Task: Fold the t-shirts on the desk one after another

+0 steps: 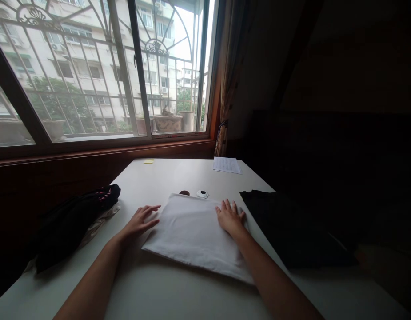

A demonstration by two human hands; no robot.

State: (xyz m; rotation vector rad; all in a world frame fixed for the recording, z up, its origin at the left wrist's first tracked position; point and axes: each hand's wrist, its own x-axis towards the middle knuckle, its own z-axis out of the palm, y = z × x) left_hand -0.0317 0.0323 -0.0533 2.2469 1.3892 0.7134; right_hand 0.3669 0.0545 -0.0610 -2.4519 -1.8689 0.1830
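Presently, your right hand (230, 216), fingers spread, rests on white cloth (195, 238) near right edge; left hand (141, 220), fingers parted, beside left edge; tabletop (178, 298) room toward you.

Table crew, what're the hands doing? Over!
Right hand on white cloth. Left hand open beside it. Cloth lying flat. Black clothes left, dark fabric right.

White cloth (192, 233), black to either side

Left of the cloth lie a black garment (72, 218) with pink marks and a beige fabric (97, 226). Right of it is a near-black fabric piece (295, 231). Beyond it are a brown disc (184, 193), a white fitting (202, 194) with a black centre, a yellow slip (148, 162) and a white sheet (227, 165) with grey print. Beneath it, the table (152, 289) is white; far beyond, the curtain (228, 95) is tan with darker patches.
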